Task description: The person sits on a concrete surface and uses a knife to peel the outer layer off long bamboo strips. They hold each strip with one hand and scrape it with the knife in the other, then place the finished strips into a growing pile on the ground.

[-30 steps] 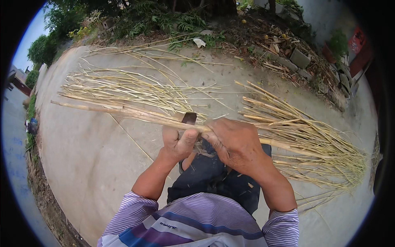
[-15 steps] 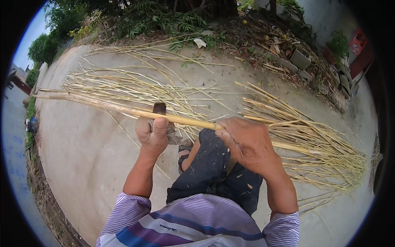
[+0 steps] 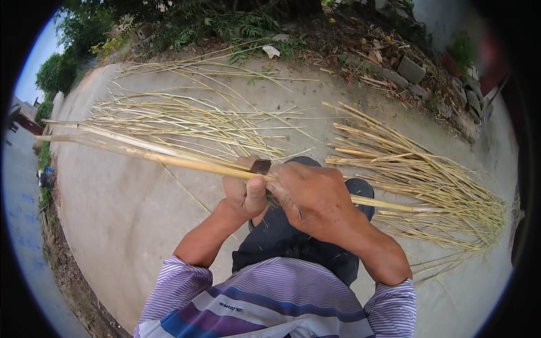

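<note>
Nearest the camera, a striped purple and white shirt [image 3: 276,304] fills the lower edge, and both bare forearms rise from it over dark trousers [image 3: 293,242]. The left hand [image 3: 245,188] is fisted, thumb up, its grip pressed together around a long pale bamboo stalk [image 3: 141,153] and the dark blade of a knife [image 3: 260,166] that pokes out just above the knuckles, against the stalk. The right hand [image 3: 313,197] lies touching the left one, back of the hand up, fingers curled under; its grip is closed over the same stalk, though the fingertips are hidden. The stalk runs level across the person's lap, from far out over the left side of the concrete ground [image 3: 112,225] through both fists and out to the right.

On the ground to the right lies a fanned bundle of split bamboo strips [image 3: 428,186], its thin ends toward the right edge. Ahead and to the left, a looser heap of thin strips [image 3: 180,121] spreads over the concrete, with more scattered strands [image 3: 214,67] beyond it. Past the far edge of the concrete come green weeds [image 3: 225,25], dry litter and a row of grey blocks [image 3: 411,70] at the upper right.
</note>
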{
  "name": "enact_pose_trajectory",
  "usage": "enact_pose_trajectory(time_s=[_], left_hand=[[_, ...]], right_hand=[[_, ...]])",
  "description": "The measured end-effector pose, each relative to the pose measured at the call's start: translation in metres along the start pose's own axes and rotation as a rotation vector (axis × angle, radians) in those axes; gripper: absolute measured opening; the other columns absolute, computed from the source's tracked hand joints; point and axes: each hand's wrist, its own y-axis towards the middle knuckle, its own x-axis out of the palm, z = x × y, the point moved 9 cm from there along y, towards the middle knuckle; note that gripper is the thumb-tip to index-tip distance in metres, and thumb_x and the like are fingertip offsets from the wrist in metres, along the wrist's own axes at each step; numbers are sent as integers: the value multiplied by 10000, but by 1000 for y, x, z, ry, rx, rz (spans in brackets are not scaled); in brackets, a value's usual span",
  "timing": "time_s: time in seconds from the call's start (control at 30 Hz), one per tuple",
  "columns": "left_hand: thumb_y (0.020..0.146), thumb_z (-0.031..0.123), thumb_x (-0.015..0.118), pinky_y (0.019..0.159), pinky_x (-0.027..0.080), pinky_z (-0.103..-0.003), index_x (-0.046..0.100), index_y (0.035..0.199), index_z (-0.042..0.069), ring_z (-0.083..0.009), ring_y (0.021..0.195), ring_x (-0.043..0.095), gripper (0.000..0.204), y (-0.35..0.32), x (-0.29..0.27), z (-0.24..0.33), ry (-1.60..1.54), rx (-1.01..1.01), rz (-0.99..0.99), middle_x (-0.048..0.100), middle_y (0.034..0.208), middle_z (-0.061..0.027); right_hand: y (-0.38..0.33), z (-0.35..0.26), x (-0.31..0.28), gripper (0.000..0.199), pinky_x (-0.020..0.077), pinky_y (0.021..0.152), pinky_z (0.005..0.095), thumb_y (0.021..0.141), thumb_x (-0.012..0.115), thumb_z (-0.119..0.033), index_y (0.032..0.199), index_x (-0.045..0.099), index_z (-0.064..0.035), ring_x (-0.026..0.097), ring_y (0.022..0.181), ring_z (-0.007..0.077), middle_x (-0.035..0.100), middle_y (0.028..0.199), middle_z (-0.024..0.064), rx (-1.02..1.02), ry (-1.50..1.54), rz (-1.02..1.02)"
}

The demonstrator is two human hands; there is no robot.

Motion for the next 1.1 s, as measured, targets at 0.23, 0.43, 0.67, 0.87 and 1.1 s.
enact_pose_trajectory(time_s=[0.23,0.43,0.67,0.87,1.1], left_hand=[[977,524,483,503,400,-265,504,879,14,-142,570,492,520,24,-13,9,131,-30,-49,524,695,-72],[983,470,516,476,388,-266,514,793,15,-145,570,494,493,10,-34,-11,-172,-239,256,503,663,-73],[967,461,554,520,394,-278,533,817,1,-140,594,492,484,15,-33,-9,-69,-175,86,538,687,-68],[973,462,542,478,394,-279,515,788,7,-148,572,489,492,12,-13,-4,81,-62,80,534,714,-74],[966,499,538,521,427,-234,579,823,9,-116,577,538,512,16,-47,-19,-232,-264,149,577,673,-55]], right_hand=[[0,1,-32,166,476,528,402,889,634,-188,952,586,-41,613,629,320,590,735,119,-12,-1,109],[-6,15,-30,164,467,528,414,875,645,-175,962,586,-50,607,640,331,587,743,122,7,30,123],[-13,25,-34,171,474,557,416,867,654,-177,963,584,-54,620,681,330,607,771,125,78,56,55],[1,13,-21,169,460,545,417,870,653,-170,982,593,-58,602,661,328,582,728,116,-4,-7,65],[-15,34,-33,139,469,555,426,863,652,-158,898,565,-55,605,666,328,593,736,117,48,70,59]])
